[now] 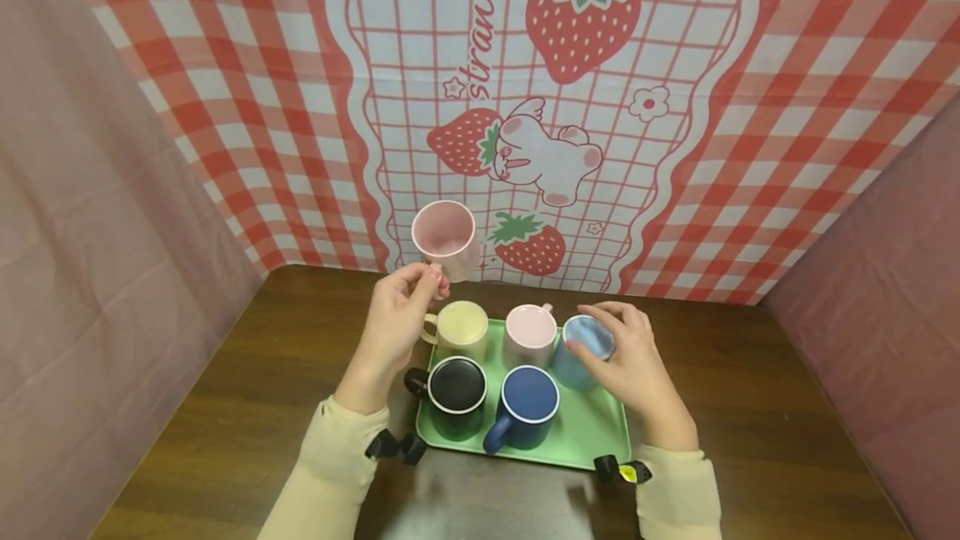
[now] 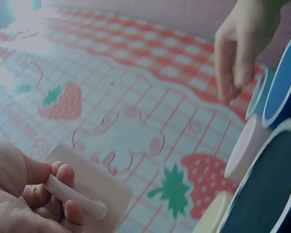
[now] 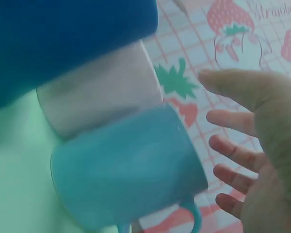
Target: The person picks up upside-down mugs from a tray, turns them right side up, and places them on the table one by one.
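My left hand (image 1: 399, 311) pinches a pale pink mug (image 1: 454, 261) by its handle (image 2: 75, 198) and holds it up at the back left, above the tray. The mug's mouth faces the head camera. Over a light blue mug (image 1: 576, 363) hovers my right hand (image 1: 630, 348), fingers spread and relaxed; in the right wrist view its fingertips (image 3: 218, 141) are apart from the rim. That mug stands at the back right of a green tray (image 1: 592, 432), its handle (image 3: 194, 213) showing in the right wrist view. Beside it stands another pink mug (image 1: 529, 340).
A yellow mug (image 1: 462, 327) stands at the tray's back left. In front are a black mug (image 1: 457, 402) and a dark blue mug (image 1: 528, 411) with its handle forward. The wooden table (image 1: 247, 407) meets a strawberry-print cloth (image 1: 525, 148) behind; pink curtains (image 1: 97, 190) hang at both sides.
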`<state>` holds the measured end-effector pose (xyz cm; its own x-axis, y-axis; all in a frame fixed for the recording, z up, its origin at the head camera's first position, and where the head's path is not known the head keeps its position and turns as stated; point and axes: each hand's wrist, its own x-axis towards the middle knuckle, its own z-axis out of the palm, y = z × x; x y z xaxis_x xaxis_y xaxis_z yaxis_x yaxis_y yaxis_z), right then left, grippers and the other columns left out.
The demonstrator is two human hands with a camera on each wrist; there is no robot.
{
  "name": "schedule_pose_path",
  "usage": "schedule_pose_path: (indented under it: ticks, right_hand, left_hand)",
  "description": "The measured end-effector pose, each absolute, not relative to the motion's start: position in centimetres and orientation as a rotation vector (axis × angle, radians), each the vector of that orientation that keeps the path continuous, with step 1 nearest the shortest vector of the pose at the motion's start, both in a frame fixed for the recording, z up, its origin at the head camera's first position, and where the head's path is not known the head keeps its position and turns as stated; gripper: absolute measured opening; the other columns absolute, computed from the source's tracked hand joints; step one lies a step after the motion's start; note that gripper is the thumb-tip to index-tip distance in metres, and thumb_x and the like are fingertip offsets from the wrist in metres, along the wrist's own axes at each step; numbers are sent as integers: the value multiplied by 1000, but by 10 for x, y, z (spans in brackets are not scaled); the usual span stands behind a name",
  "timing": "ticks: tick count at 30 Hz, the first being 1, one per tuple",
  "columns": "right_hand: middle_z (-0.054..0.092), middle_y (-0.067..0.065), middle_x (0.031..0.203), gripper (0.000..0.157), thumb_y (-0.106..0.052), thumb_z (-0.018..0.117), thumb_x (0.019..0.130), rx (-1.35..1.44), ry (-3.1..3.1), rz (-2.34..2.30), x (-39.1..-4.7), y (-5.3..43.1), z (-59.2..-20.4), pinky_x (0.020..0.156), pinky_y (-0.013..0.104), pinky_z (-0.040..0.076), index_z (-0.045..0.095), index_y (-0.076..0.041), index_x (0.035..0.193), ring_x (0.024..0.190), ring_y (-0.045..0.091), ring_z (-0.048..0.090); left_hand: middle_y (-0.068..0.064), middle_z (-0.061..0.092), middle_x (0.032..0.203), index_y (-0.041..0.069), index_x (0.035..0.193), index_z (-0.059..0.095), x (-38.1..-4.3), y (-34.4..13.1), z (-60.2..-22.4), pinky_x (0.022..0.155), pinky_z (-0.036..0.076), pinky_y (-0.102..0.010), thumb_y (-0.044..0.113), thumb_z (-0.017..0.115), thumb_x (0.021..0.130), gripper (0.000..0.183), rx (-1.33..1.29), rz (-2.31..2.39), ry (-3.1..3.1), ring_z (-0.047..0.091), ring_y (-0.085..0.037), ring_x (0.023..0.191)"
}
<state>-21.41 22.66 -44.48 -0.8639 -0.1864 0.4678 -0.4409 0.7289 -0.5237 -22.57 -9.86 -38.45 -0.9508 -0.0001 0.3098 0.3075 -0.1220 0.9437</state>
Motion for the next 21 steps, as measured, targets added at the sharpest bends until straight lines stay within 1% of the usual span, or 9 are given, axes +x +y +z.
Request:
schedule_pose_path:
  ticks: [2, 4, 6, 10, 15, 18, 21]
  right_hand:
    - [52, 15, 133, 60, -32, 87, 79, 501, -2581, 914, -215, 233, -449, 94, 54, 39, 65, -13, 131, 128, 36, 39]
    - [51, 17, 137, 65, -34, 88, 79, 524, -2622, 907, -216, 237, -453, 95, 57, 40, 62, -12, 135, 128, 37, 41]
    - [52, 17, 138, 68, -35, 87, 79, 542, -2661, 917, -217, 241, -456, 95, 57, 42, 59, -11, 137, 125, 36, 46]
    - [55, 13, 139, 75, -36, 87, 80, 519, -2720, 970, -219, 244, -461, 98, 54, 45, 54, -11, 143, 121, 32, 54]
    - [55, 14, 140, 88, -45, 86, 79, 454, -2761, 1020, -220, 247, -463, 101, 56, 44, 46, -11, 150, 125, 31, 53]
    - [55, 14, 140, 89, -50, 83, 80, 443, -2774, 1023, -221, 248, -463, 100, 56, 45, 45, -10, 150, 123, 32, 54]
    - [56, 14, 139, 85, -52, 80, 83, 427, -2770, 1020, -220, 248, -463, 99, 56, 46, 47, -10, 150, 122, 32, 55]
  left_hand:
    - [-12, 63, 89, -13, 99, 63, -230, -106, -386, 75, 51, -26, 18, 57, 104, 32, -325, -2128, -1927, 60, -19, 86]
    - [-14, 62, 88, -12, 98, 64, -234, -114, -389, 75, 50, -26, 18, 57, 104, 31, -302, -2084, -1919, 60, -20, 85]
    - [-16, 63, 89, -11, 97, 64, -239, -121, -392, 76, 49, -27, 18, 57, 105, 31, -287, -2042, -1918, 60, -20, 85]
    - [-16, 63, 90, -13, 100, 64, -248, -138, -400, 77, 49, -27, 20, 57, 104, 34, -258, -2005, -1938, 60, -19, 86]
    - [-12, 63, 87, -15, 102, 65, -259, -160, -412, 74, 48, -26, 20, 57, 105, 36, -180, -1994, -1950, 59, -16, 82]
    - [-8, 63, 83, -14, 100, 65, -265, -172, -420, 74, 47, -27, 20, 57, 105, 35, -116, -1984, -1962, 58, -14, 80]
    - [-4, 63, 80, -15, 99, 64, -270, -183, -428, 74, 47, -29, 21, 57, 105, 37, -53, -1994, -1959, 58, -13, 78]
